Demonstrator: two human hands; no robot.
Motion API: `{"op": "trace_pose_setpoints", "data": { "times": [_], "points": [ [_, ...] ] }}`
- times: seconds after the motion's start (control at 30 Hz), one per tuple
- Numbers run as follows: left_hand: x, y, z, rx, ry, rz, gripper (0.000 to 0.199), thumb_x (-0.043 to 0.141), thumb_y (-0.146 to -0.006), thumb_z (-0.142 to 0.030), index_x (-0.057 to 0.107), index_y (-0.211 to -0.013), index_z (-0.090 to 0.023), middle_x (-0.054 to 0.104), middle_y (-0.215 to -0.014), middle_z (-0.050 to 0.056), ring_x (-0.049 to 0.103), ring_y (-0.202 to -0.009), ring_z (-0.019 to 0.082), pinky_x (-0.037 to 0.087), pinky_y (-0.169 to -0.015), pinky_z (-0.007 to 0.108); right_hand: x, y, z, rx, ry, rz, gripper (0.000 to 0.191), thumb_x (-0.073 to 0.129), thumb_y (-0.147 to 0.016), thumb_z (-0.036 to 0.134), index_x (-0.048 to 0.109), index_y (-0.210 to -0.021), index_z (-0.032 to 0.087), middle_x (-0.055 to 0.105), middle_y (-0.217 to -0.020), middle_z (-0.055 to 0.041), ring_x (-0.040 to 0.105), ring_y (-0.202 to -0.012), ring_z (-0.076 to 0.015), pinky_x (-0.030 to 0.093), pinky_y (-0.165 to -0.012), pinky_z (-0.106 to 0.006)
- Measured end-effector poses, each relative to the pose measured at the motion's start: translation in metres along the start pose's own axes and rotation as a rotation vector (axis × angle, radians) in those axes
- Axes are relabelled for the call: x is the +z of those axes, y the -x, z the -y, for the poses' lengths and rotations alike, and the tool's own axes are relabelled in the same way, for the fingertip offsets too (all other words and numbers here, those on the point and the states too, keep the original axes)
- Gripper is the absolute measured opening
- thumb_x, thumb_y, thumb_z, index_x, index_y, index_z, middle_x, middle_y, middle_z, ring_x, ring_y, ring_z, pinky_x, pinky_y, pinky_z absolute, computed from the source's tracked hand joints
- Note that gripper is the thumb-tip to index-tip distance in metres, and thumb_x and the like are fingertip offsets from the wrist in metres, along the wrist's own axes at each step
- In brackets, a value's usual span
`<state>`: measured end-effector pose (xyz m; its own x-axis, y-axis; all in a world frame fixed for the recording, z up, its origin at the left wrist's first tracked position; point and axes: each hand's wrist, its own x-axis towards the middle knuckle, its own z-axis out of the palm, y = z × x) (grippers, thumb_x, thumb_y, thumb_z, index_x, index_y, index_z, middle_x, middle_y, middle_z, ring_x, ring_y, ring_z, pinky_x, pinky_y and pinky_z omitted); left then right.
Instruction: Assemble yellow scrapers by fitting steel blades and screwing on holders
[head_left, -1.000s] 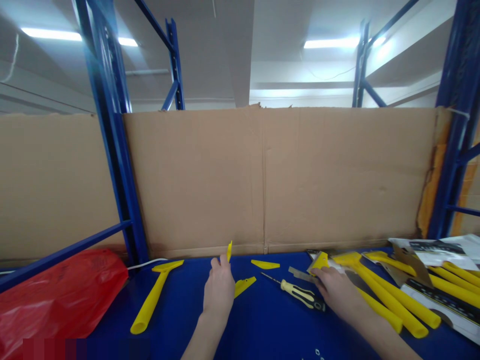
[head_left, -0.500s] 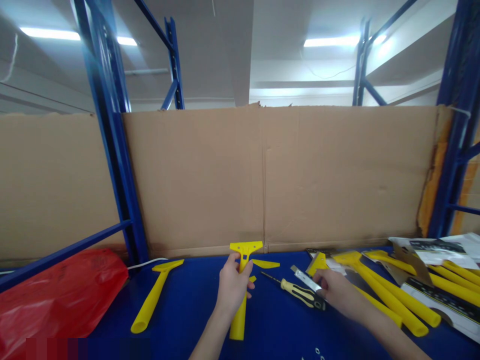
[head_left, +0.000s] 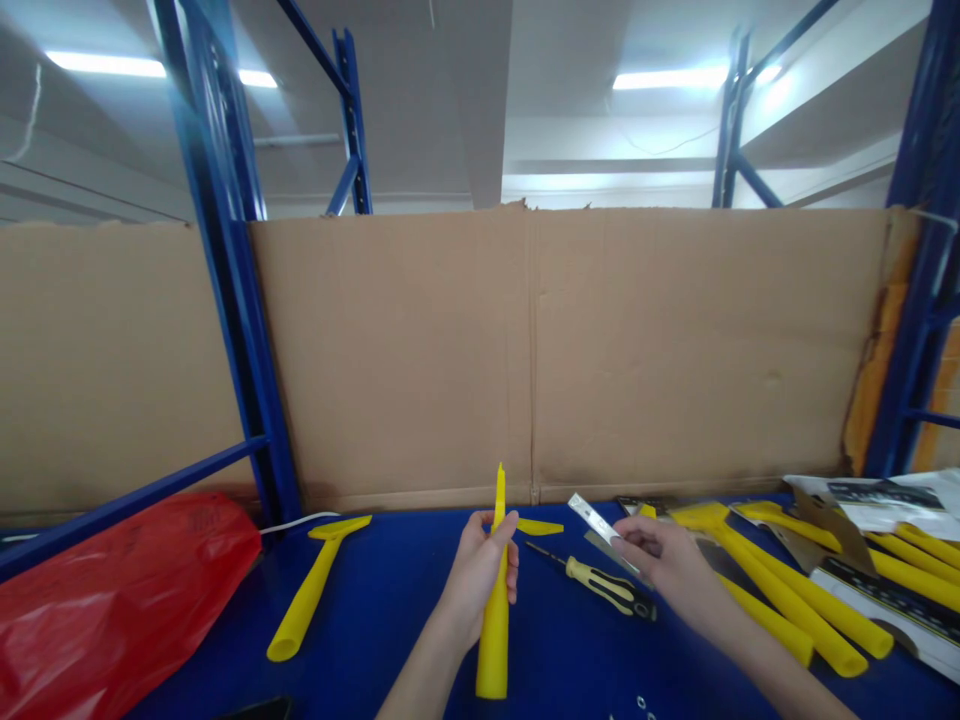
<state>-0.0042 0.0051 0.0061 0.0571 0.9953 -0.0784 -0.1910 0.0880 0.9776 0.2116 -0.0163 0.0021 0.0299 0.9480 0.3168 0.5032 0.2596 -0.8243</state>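
Against a cardboard wall (head_left: 405, 350) set between blue posts (head_left: 232, 300), and above a blue tabletop (head_left: 390, 620), had both hands raised and busy. In the left hand (head_left: 480, 560), gripped a yellow handle (head_left: 493, 640) near its middle, thumb across the front, narrow end up and wide end down, the head turned edge-on. In the right hand (head_left: 664, 560), pinched a shiny metal strip (head_left: 595, 518) between thumb and fingers, tilted, upper end toward the left, well apart from the handle. Just behind the left hand, saw a flat yellow piece (head_left: 541, 527) on the tabletop. Between the hands, saw a screwdriver (head_left: 600, 585) lying with tip toward the cardboard, and a dull grey strip (head_left: 600, 546) beneath the shiny one. Nearer, at the bottom edge, saw some small nuts (head_left: 643, 704). Farther left, saw a T-shaped yellow tool (head_left: 307, 600) lying alone, then a crumpled red bag (head_left: 135, 600) by a white cord (head_left: 300, 522). To the right, saw more yellow tools (head_left: 784, 590) heaped beside and among torn packaging (head_left: 900, 625). Overhead, saw lit ceiling lamps (head_left: 667, 79).
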Motion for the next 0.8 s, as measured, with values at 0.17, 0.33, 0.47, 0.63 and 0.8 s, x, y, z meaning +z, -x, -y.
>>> {"op": "trace_pose_setpoints", "data": {
  "times": [0.17,0.33,0.47,0.63,0.8],
  "points": [
    [0.0,0.003,-0.003,0.009,0.097,0.06,0.037,0.058,-0.077,-0.051,0.041,-0.091,-0.021,0.058,-0.06,-0.004,0.049,-0.039,0.01,0.037,-0.032,0.019,0.008,0.004,0.002,0.026,-0.082,-0.009,0.021,0.057,-0.07,0.038,0.063,-0.07,0.018,0.053,-0.054,0.0028,0.05,-0.052,-0.0135,0.041,-0.046,-0.023],
    [-0.001,0.002,-0.003,-0.069,0.109,0.127,0.028,0.052,-0.081,-0.043,0.051,-0.087,-0.015,0.056,-0.061,0.0,0.051,-0.043,0.01,0.041,-0.033,0.02,0.01,0.005,0.008,0.069,-0.174,-0.033,0.021,0.061,-0.066,0.04,0.062,-0.066,0.019,0.051,-0.052,0.004,0.047,-0.048,-0.0118,0.039,-0.043,-0.022],
    [0.001,0.002,0.003,-0.099,0.038,0.204,0.025,0.049,-0.083,-0.039,0.051,-0.087,-0.015,0.055,-0.059,-0.001,0.049,-0.041,0.01,0.042,-0.033,0.02,0.012,0.005,0.007,0.05,-0.19,-0.028,0.023,0.063,-0.066,0.042,0.062,-0.066,0.019,0.051,-0.052,0.0043,0.045,-0.047,-0.0108,0.039,-0.042,-0.022],
    [0.006,0.005,0.008,-0.126,-0.028,0.249,0.022,0.044,-0.086,-0.031,0.046,-0.101,-0.015,0.057,-0.061,0.0,0.051,-0.04,0.01,0.042,-0.034,0.019,0.014,0.006,0.007,0.072,-0.227,-0.028,0.023,0.064,-0.065,0.042,0.06,-0.067,0.019,0.051,-0.053,0.0045,0.046,-0.048,-0.0113,0.039,-0.042,-0.022],
    [0.008,0.011,0.009,-0.154,-0.064,0.33,0.056,0.049,-0.078,-0.02,0.026,-0.13,-0.021,0.064,-0.083,0.005,0.061,-0.049,0.015,0.045,-0.034,0.021,0.014,0.008,0.013,0.089,-0.24,-0.017,0.023,0.063,-0.065,0.042,0.06,-0.067,0.019,0.05,-0.052,0.0043,0.045,-0.049,-0.0114,0.038,-0.045,-0.023]
  ]
}}
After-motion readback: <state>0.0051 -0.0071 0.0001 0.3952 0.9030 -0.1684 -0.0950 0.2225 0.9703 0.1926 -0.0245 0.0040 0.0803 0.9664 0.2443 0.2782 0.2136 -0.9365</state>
